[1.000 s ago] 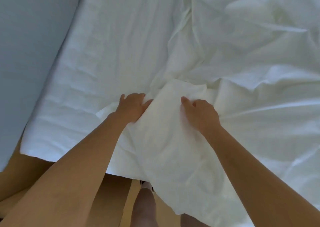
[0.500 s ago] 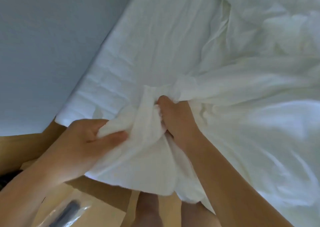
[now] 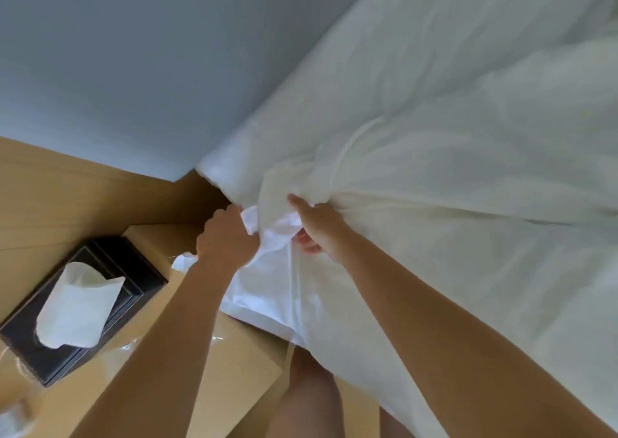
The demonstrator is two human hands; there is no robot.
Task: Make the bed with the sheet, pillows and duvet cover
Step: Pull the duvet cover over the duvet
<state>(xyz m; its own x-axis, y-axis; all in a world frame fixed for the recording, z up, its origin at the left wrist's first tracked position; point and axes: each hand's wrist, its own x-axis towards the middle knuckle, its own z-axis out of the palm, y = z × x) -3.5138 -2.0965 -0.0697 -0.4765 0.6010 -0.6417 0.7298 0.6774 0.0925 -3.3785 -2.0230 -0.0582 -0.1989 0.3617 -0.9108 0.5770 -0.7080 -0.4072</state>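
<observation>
The duvet cover (image 3: 451,210) lies loose and rumpled over the bed. One bunched corner of it is gathered at the near corner of the mattress, where both hands meet. The left hand (image 3: 227,237) is curled round a twist of the white cloth, knuckles toward the camera. The right hand (image 3: 317,228) grips the same bunch from the other side, forefinger stretched out along the fabric and the other fingers folded under. The two hands sit just beside each other, with only the pinched cloth between them. Folds run out from the grip across the bed, and more of the cover hangs down over the mattress edge below the wrists. Beyond the bunch, the sheet (image 3: 384,56) lies flatter on the mattress, up against a blue-grey wall (image 3: 133,63).

Below the left forearm stands a wooden nightstand (image 3: 234,380) bearing a black tissue box (image 3: 133,290) with a white tissue (image 3: 77,304) standing out of it. A bare leg (image 3: 307,404) shows between the arms.

Half a second earlier the hands were farther apart, the left holding a looser fold, and neither nightstand nor tissue box was in view. The view has since swung left and the picture is blurred.
</observation>
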